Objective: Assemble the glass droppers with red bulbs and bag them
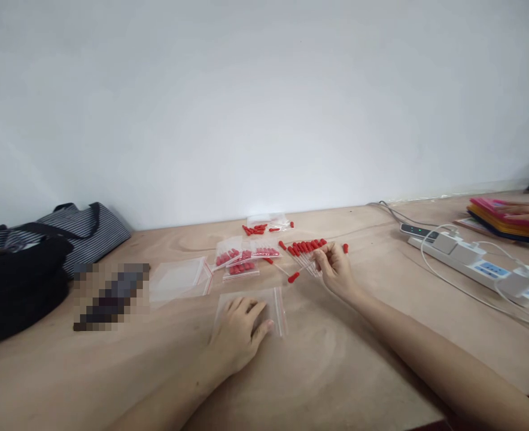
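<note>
My left hand (240, 332) lies with its fingers spread on a clear zip-lock bag (277, 305), pressing it to the table. Farther right, my right hand (335, 268) pinches the thin clear tube of a dropper with a red bulb (294, 277), the bulb pointing left. Just behind that hand, several more red-bulbed droppers (308, 246) lie side by side in a row. Bags packed with red bulbs (242, 267) overlap beyond my left hand. To their left is a stack of flat clear bags (177, 280).
Loose red bulbs (255, 229) and another clear bag (264, 219) lie near the wall. A power strip (480, 263) with cables is at right, before a co-worker's hand on colourful pouches (507, 218). A striped bag (94, 233), black bag (17, 287) and blurred-out object (114, 296) sit left.
</note>
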